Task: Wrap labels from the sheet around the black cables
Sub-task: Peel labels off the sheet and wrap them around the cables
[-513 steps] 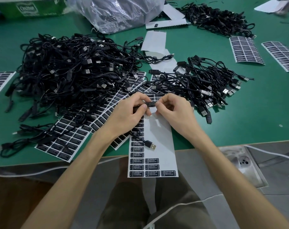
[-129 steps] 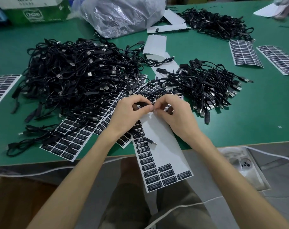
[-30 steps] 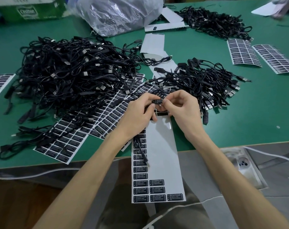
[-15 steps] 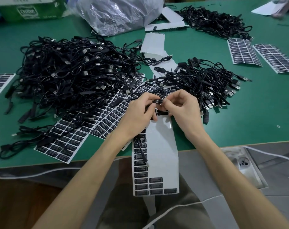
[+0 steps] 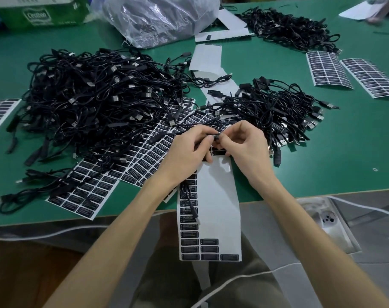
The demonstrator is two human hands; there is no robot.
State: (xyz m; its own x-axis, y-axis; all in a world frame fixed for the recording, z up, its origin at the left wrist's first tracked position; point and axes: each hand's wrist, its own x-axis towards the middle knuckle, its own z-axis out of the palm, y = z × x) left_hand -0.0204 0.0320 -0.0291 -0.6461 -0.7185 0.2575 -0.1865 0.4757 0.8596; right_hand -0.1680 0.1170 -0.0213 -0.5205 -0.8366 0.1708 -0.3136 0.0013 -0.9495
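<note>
While the sheet hangs over the worktop edge, the left hand and right hand both pinch a label round a cable just above the sheet's far end; the cable's tail lies across the sheet.

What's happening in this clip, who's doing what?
A person at a green table is labelling cables. The left hand and right hand pinch a small label against a black cable, whose free end trails down over the partly used label sheet. That sheet overhangs the table edge. A big cable pile lies to the left and a smaller pile to the right.
</note>
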